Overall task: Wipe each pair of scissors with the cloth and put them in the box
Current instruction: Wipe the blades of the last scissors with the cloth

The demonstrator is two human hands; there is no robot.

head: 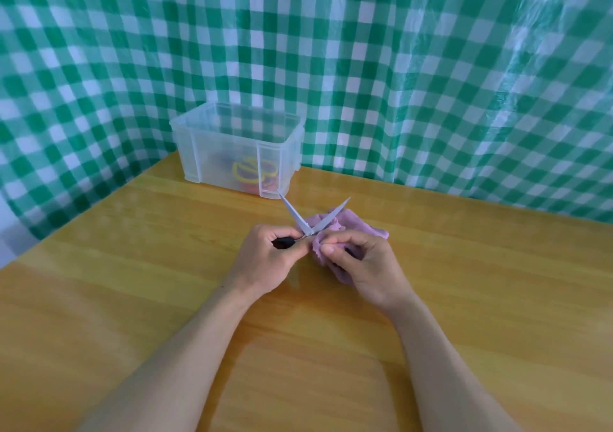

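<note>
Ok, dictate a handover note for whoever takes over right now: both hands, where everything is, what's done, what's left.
Left hand: grips the black handle of the scissors, blades spread wide and pointing away towards the box.
Right hand: pinches the purple cloth by the scissors' pivot; the rest of the cloth lies on the table.
Box: clear, lid off, at the table's far edge.
Done: yellow and red handles show through its wall, so some pairs seem to be in already.
Left: finish wiping this pair, close it and put it in the box. No other scissors are in view on the table.
</note>
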